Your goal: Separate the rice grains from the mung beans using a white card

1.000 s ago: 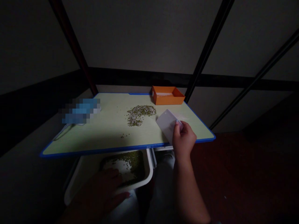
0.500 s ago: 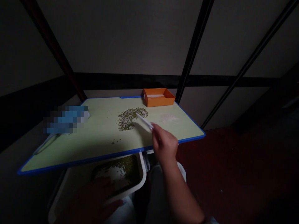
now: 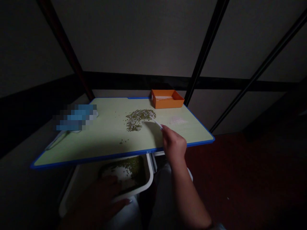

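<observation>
My right hand (image 3: 174,143) pinches a thin white plastic scraper (image 3: 157,123), seen nearly edge-on. Its far end is at the right side of a spread of small green beans mixed with pale grains (image 3: 139,118), lying on a pale board tabletop with a blue edge (image 3: 107,127). Below the table, my left hand (image 3: 103,195) is in deep shadow. Its fingers reach inside a white tray (image 3: 150,174) and its thumb lies outside, so it grips the near rim. More green beans (image 3: 137,169) lie in that tray.
An orange open box (image 3: 169,103) with pale contents stands at the table's back right. A thin patch of pale grains (image 3: 177,120) lies right of the scraper. A blurred-out blue item (image 3: 78,116) with a white cord sits at the left. Panelled walls rise behind.
My right hand has moved left with the scraper, from the pale grains to the bean spread, and turned it edge-on. It then shifts slightly. The left hand stays at the tray; the view swayed.
</observation>
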A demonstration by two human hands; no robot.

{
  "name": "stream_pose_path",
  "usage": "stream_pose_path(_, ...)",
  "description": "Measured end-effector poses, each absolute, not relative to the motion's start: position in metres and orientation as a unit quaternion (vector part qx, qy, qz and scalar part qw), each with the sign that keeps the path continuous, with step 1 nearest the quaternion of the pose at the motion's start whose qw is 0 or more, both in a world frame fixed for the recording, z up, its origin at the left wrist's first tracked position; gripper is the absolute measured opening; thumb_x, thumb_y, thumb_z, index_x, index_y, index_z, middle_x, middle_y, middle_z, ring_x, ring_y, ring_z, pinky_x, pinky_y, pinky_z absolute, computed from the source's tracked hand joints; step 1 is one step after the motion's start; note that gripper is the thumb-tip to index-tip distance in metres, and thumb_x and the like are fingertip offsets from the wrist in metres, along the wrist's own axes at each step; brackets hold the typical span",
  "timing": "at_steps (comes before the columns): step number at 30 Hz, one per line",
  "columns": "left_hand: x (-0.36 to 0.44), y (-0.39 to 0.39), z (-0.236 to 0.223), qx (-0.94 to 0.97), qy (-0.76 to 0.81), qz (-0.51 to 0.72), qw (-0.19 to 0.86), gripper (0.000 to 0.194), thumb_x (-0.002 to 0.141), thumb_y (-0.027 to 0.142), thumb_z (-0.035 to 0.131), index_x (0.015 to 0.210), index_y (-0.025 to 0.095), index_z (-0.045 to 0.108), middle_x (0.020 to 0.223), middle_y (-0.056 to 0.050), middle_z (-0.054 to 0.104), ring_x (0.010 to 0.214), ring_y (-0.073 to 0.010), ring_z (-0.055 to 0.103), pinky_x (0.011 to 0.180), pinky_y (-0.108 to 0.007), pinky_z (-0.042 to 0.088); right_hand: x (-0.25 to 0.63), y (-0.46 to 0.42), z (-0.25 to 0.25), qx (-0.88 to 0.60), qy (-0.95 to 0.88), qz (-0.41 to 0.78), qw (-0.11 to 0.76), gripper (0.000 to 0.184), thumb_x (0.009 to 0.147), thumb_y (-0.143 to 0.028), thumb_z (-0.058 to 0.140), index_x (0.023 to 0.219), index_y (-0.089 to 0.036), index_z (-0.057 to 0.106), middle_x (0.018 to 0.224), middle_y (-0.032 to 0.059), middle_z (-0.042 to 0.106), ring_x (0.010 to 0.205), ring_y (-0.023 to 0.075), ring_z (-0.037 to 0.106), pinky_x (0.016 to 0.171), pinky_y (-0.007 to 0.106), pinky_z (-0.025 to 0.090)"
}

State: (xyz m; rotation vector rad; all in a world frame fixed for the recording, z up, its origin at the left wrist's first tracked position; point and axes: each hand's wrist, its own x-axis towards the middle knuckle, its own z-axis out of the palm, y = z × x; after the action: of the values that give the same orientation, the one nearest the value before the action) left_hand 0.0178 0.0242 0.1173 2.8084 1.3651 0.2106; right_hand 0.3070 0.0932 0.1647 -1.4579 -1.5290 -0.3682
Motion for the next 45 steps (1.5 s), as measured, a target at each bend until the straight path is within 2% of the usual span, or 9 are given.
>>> stream_pose_path(5, 0.029, 0.019, 0.130, 0.892, 0.447, 0.064, 0.026, 0.034, 0.087, 0.058, 0.064, 0.093, 0.027, 0.075, 0.101, -0.008, 0.076, 0.096, -0.0300, 0.072, 0.083, -0.043, 0.060, 0.328, 0.096, 0.162, -0.666, -0.557, -0.129, 0.479, 0.031, 0.091, -0.029, 0.052, 0.106, -0.023, 0.078, 0.093, 0.0094, 0.081, 0.075, 0.0230, 0.075, 0.063, 0.028, 0.048)
stream_pose_path(13, 0.035, 0.015, 0.142, 0.892, 0.448, 0.047, 0.046, 0.038, 0.091, 0.059, 0.056, 0.092, 0.025, 0.074, 0.095, -0.006, 0.074, 0.090, -0.0257, 0.070, 0.079, -0.039, 0.057, 0.331, 0.098, 0.156, -0.675, -0.540, -0.098, 0.494, 0.034, 0.089, -0.035, 0.052, 0.104, -0.020, 0.078, 0.097, 0.0120, 0.080, 0.083, 0.0268, 0.076, 0.070, 0.033, 0.053)
stream_pose_path(19, 0.038, 0.015, 0.151, 0.888, 0.456, 0.044, 0.051, 0.030, 0.083, 0.054, 0.071, 0.087, 0.024, 0.075, 0.093, -0.006, 0.075, 0.087, -0.0261, 0.071, 0.077, -0.039, 0.057, 0.331, 0.097, 0.155, -0.664, -0.551, -0.083, 0.499, 0.037, 0.087, -0.036, 0.050, 0.099, -0.018, 0.080, 0.098, 0.0137, 0.080, 0.085, 0.0290, 0.076, 0.072, 0.036, 0.054)
stream_pose_path(22, 0.034, 0.017, 0.150, 0.884, 0.459, 0.068, 0.056, 0.034, 0.080, 0.053, 0.075, 0.098, 0.025, 0.074, 0.103, -0.008, 0.075, 0.096, -0.0290, 0.071, 0.084, -0.042, 0.057, 0.330, 0.097, 0.155, -0.666, -0.554, -0.077, 0.494, 0.036, 0.087, -0.035, 0.051, 0.101, -0.018, 0.080, 0.100, 0.0140, 0.080, 0.086, 0.0289, 0.076, 0.073, 0.036, 0.054)
stream_pose_path(28, 0.019, 0.022, 0.143, 0.863, 0.467, 0.181, 0.064, 0.034, 0.093, 0.050, 0.050, 0.112, 0.028, 0.068, 0.116, -0.004, 0.071, 0.110, -0.0223, 0.065, 0.095, -0.034, 0.053, 0.329, 0.097, 0.151, -0.663, -0.552, -0.068, 0.500, 0.035, 0.087, -0.036, 0.052, 0.101, -0.019, 0.080, 0.099, 0.0129, 0.080, 0.087, 0.0282, 0.076, 0.075, 0.036, 0.055)
stream_pose_path(32, 0.016, 0.028, 0.145, 0.814, 0.528, 0.242, 0.013, 0.046, 0.098, 0.048, 0.039, 0.129, 0.020, 0.059, 0.126, -0.013, 0.064, 0.119, -0.0285, 0.058, 0.103, -0.046, 0.048, 0.328, 0.098, 0.149, -0.654, -0.555, -0.072, 0.510, 0.036, 0.088, -0.037, 0.052, 0.100, -0.020, 0.080, 0.098, 0.0119, 0.081, 0.086, 0.0279, 0.076, 0.074, 0.036, 0.057)
stream_pose_path(35, 0.019, 0.033, 0.146, 0.785, 0.570, 0.239, -0.034, 0.058, 0.093, 0.050, 0.049, 0.138, 0.015, 0.053, 0.138, -0.020, 0.054, 0.132, -0.0374, 0.047, 0.110, -0.059, 0.037, 0.328, 0.098, 0.147, -0.641, -0.559, -0.076, 0.520, 0.035, 0.088, -0.038, 0.052, 0.099, -0.019, 0.080, 0.097, 0.0122, 0.081, 0.086, 0.0275, 0.076, 0.075, 0.036, 0.058)
stream_pose_path(38, 0.024, 0.035, 0.138, 0.771, 0.598, 0.211, -0.064, 0.070, 0.087, 0.048, 0.058, 0.146, 0.013, 0.046, 0.158, -0.025, 0.033, 0.146, -0.0468, 0.026, 0.112, -0.067, 0.029, 0.329, 0.098, 0.145, -0.637, -0.563, -0.073, 0.521, 0.036, 0.088, -0.038, 0.052, 0.099, -0.018, 0.080, 0.098, 0.0129, 0.080, 0.086, 0.0279, 0.077, 0.076, 0.037, 0.059)
stream_pose_path(45, 0.031, 0.032, 0.125, 0.758, 0.630, 0.140, -0.098, 0.067, 0.092, 0.041, 0.054, 0.153, 0.021, 0.035, 0.163, -0.024, 0.025, 0.149, -0.0473, 0.019, 0.107, -0.075, 0.027, 0.320, 0.101, 0.134, -0.581, -0.599, -0.060, 0.547, 0.033, 0.088, -0.034, 0.052, 0.099, -0.018, 0.079, 0.103, 0.0125, 0.080, 0.093, 0.0277, 0.076, 0.085, 0.042, 0.059)
